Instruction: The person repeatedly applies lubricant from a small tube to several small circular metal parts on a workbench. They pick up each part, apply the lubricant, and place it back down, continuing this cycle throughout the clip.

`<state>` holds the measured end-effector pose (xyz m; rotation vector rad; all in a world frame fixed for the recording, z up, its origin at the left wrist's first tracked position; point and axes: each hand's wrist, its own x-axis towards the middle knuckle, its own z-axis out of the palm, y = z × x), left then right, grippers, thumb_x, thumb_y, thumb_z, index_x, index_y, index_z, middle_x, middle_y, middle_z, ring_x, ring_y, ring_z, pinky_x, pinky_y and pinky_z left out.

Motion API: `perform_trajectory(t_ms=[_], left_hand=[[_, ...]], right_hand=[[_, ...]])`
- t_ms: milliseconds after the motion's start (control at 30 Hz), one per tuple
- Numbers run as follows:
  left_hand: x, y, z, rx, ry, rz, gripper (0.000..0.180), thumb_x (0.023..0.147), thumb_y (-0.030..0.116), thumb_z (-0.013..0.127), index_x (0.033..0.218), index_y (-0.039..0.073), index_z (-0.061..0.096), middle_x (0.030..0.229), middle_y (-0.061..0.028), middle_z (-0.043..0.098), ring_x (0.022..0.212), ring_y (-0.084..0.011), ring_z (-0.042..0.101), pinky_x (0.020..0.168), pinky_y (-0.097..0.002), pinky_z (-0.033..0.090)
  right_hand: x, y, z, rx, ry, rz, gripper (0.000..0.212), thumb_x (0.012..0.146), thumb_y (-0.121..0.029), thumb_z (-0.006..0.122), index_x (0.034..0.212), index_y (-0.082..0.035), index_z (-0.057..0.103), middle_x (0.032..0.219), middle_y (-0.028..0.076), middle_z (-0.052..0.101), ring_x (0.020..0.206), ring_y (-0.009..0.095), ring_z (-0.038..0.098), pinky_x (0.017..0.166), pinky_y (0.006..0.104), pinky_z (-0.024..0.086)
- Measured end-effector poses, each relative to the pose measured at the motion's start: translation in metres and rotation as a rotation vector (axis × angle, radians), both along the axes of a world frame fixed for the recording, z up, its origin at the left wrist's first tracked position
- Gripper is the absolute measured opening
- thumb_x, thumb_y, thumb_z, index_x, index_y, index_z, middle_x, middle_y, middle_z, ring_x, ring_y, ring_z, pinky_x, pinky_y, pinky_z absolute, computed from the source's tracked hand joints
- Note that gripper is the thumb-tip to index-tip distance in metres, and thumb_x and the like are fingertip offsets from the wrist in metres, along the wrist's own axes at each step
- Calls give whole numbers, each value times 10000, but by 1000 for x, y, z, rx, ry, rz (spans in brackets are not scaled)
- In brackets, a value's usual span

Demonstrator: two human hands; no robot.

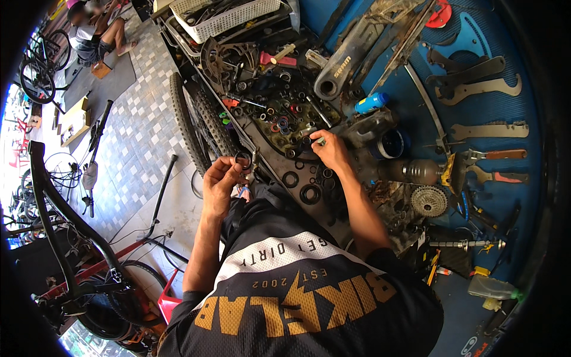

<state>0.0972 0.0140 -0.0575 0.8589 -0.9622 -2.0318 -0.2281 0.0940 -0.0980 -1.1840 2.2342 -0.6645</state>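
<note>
My left hand [221,182] is closed in a pinch on a small black ring [242,159], held above my lap near the bench edge. Over the cluttered bench, my right hand [331,150] has its fingertips drawn together among small dark parts; what they hold, if anything, is too small to make out. Beyond those fingers lies a dark tray [270,138] strewn with loose rings, bearings and spacers, some red, blue or orange. Larger black rings [310,194] rest on the bench just below the right hand.
Bicycle tyres [189,128] stand against the bench's left side. A grey crank arm [336,74], a blue bottle [371,103] and a cassette [429,201] crowd the bench. Wrenches [482,91] hang on the blue board. A bike frame [77,229] stands left; a person [95,38] sits far off.
</note>
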Motion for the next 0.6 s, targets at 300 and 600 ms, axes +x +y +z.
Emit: perform_trajectory(t_ms=[300, 600], left_hand=[[-3, 1, -4, 12, -20, -7, 134, 1004, 135, 679, 1062, 27, 625, 1118, -135, 723, 964, -196, 709, 781, -290, 585], [-4, 2, -8, 21, -17, -15, 152, 1004, 135, 678, 1086, 22, 618, 1119, -135, 719, 962, -199, 709, 790, -298, 586]], right_hand=[[-2, 9, -1, -100, 33, 0, 285, 882, -139, 737, 1162, -91, 707, 1005, 89, 763, 831, 304, 705, 780, 410, 544], [19, 22, 18, -73, 253, 161, 470, 817, -253, 825, 1226, -125, 632, 1092, 92, 669, 1024, 332, 672, 834, 437, 544]])
